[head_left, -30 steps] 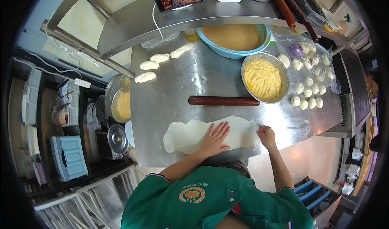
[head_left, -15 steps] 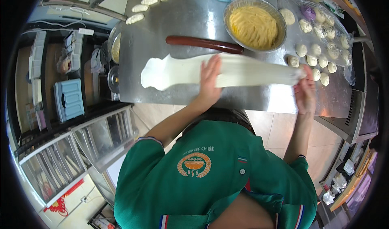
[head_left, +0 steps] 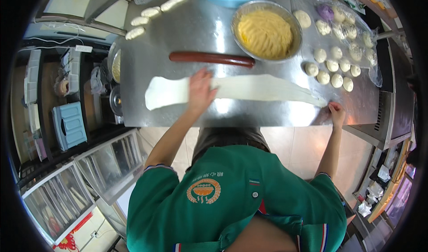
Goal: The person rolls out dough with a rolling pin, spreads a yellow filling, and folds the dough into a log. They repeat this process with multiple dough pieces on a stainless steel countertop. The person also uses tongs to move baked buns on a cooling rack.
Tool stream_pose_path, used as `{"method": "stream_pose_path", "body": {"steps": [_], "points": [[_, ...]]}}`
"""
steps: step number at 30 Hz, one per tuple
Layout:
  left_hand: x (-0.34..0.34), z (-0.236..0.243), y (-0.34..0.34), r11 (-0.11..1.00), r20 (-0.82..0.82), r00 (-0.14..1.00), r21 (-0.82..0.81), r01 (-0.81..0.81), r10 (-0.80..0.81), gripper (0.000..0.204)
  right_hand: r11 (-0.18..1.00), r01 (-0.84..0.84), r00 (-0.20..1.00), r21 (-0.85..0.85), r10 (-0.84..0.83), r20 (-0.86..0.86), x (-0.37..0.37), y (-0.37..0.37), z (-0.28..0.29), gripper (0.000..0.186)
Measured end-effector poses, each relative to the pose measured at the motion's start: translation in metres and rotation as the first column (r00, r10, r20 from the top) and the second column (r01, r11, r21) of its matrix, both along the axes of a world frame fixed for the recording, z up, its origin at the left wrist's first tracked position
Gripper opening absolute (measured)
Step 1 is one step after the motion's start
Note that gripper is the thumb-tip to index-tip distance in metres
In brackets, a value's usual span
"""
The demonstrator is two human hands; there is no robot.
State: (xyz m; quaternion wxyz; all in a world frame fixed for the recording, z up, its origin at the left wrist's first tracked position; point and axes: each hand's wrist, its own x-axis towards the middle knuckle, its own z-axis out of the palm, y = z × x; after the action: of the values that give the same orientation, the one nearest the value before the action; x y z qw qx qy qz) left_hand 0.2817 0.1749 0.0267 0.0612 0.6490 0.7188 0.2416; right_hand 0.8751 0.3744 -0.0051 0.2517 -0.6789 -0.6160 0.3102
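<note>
A long, thin sheet of white dough (head_left: 254, 88) stretches sideways across the steel table, wide at its left end and narrowing to a point at the right. My left hand (head_left: 200, 91) lies open across the sheet, left of its middle, with the palm down. At the narrow tip, the fingers of my right hand (head_left: 337, 113) are pinched on the dough's end near the table's front edge. Just beyond the sheet lies a reddish-brown rolling pin (head_left: 211, 59), touched by neither hand.
Behind the pin stands a metal bowl (head_left: 235, 38) of yellow filling, with a blue basin (head_left: 232, 0) farther back. Several dough balls (head_left: 332, 65) sit at the right, some under plastic film. Several dough strips (head_left: 151, 12) lie far left on the steel table (head_left: 142, 64).
The dough has come down flatter on the table, its right tip now drawn narrow. My left hand has shifted left along it; my right hand is lower, at the tip. The whole view has shifted slightly.
</note>
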Motion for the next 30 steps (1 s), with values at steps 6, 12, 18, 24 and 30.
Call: {"method": "stream_pose_path", "body": {"steps": [6, 12, 18, 24, 30], "points": [[-0.177, 0.011, -0.062, 0.961, -0.119, 0.977, -0.197, -0.196, 0.175, 0.085, 0.933, -0.161, 0.978, 0.321, 0.196, -0.078, -0.196, 0.023, 0.076, 0.018], [-0.209, -0.02, -0.082, 0.959, -0.12, 0.987, -0.249, -0.133, 0.105, 0.091, 0.719, -0.58, 0.798, 0.382, 0.409, 0.441, -0.407, 0.043, 0.091, 0.042], [-0.22, -0.009, -0.085, 0.962, 0.002, 0.996, -0.257, -0.091, 0.095, 0.093, 0.824, -0.566, 0.735, 0.007, 0.501, 0.457, -0.414, -0.003, 0.095, 0.037], [-0.234, -0.012, -0.106, 0.973, -0.074, 0.997, -0.232, 0.013, -0.031, 0.093, 0.906, -0.34, 0.923, 0.252, 0.271, 0.272, -0.435, -0.019, 0.088, 0.023], [-0.248, -0.027, -0.139, 0.967, 0.375, 0.9, 0.026, -0.252, 0.225, 0.087, 0.628, -0.617, 0.732, 0.474, 0.679, 0.054, -0.575, -0.138, 0.064, 0.063]]}}
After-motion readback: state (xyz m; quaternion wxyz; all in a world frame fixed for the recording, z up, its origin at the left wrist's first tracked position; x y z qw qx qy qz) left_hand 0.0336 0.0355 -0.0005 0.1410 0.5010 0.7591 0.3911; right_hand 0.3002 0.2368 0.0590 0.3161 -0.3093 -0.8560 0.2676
